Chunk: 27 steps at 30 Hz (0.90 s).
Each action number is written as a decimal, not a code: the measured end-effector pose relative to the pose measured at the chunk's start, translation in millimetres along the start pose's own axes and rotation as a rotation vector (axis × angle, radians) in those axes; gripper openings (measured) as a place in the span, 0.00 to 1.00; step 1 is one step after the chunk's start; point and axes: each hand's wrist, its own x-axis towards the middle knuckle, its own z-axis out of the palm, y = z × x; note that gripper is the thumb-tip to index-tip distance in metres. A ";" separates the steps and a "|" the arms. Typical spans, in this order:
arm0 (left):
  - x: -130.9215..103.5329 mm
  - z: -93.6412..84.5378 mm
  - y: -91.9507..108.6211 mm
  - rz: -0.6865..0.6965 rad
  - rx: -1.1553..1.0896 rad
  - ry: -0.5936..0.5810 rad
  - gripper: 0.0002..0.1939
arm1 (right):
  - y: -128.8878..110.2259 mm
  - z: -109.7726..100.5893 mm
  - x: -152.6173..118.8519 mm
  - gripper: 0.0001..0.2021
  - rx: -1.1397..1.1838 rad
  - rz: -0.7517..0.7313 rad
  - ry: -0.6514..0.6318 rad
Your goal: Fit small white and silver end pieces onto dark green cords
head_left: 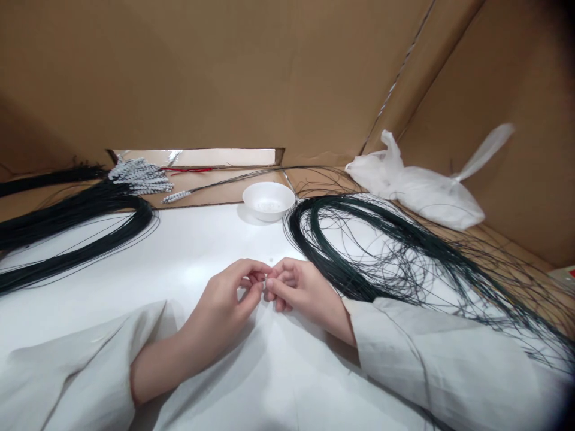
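My left hand (233,293) and my right hand (299,287) meet fingertip to fingertip above the white table (197,239). Both are closed in a pinch. Something tiny and pale shows between the fingertips, too small to name. Behind my hands stands a white bowl (269,200) with small pale bits at its bottom. A coil of dark green wire (327,263) lies to the right, passing close by my right wrist and sleeve.
Black wire (90,209) lies looped at the left, beside a bundle of white beaded tips (141,176). One beaded strand (176,197) lies near the bowl. White plastic bags (422,185) sit back right. Cardboard walls (202,72) enclose the table.
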 end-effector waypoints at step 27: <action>46.4 4.3 -17.9 0.224 0.443 0.016 0.07 | 1.6 -9.3 7.9 0.02 0.110 0.021 0.192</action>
